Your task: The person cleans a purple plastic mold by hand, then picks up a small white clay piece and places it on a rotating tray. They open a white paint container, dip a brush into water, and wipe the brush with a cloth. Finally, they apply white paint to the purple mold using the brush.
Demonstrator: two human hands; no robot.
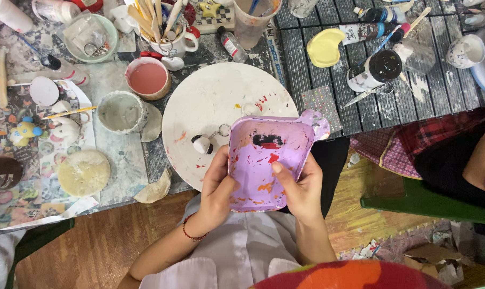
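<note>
A paint-spattered worktop point(119, 176) fills the upper part of the head view, partly grey slats, partly covered with printed paper, over a wooden floor point(92, 241).

In front of the worktop's near edge, above the person's lap, both hands hold a lilac plastic paint tray point(268, 160), squarish with rounded corners and a small tab at its upper right corner. Its inside is smeared with red, orange and a dark patch. The left hand point(216, 188) is closed on the tray's left edge, thumb over the rim and fingers behind; a red bead bracelet point(191, 233) circles that wrist. The right hand point(302, 190) is closed on the tray's lower right side, its thumb pressed on the inner face. The tray is tilted towards the camera and touches nothing but the hands.

Just behind the tray lies a round white board point(210, 107) with red and orange flecks, and on it, just left of the tray, a small white and black figure on a keyring point(203, 143). Left of the board stand a cup of greyish water point(121, 111) and a cup of pink paint point(147, 78). Further left are a pale yellow clay disc point(84, 172) and a small yellow and blue figure point(24, 131). Behind, a mug full of wooden sticks and brushes point(164, 27). On the slats to the right are a yellow moon-shaped piece point(325, 48), a paint bottle with a black cap point(375, 69) and a white spattered cup point(465, 51). At the far right edge another person's arm point(483, 155) shows beside a green chair point(430, 203).
</note>
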